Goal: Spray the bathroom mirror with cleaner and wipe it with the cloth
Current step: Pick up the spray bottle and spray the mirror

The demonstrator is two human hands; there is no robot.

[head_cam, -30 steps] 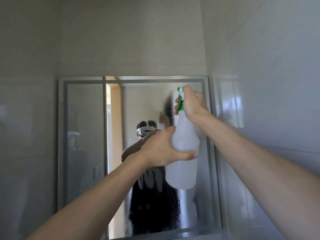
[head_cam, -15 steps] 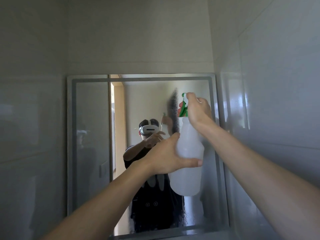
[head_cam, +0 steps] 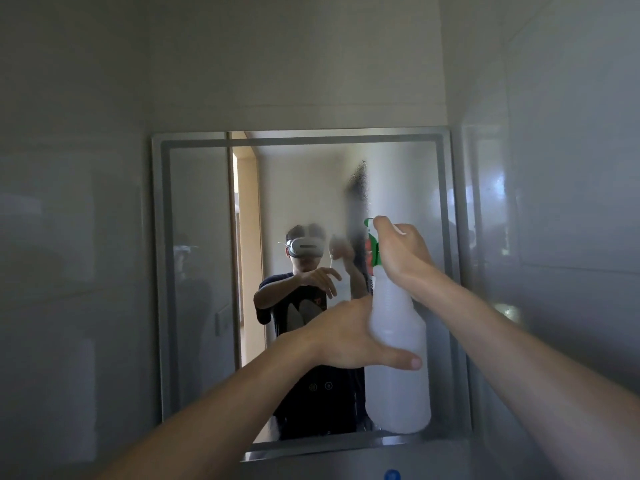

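So far only the spraying is under way: one misted patch (head_cam: pixel 358 181) sits high on the right half of the mirror (head_cam: pixel 201 271), and the rest of the glass looks dry. My right hand (head_cam: pixel 401 258) grips the green trigger head of the spray bottle (head_cam: pixel 398 386), held upright before the mirror's lower right. My left hand (head_cam: pixel 349 337) cups its body, thumb across the front, fingers hidden behind. No cloth is in view, so I judge that more spraying and all the wiping remain.
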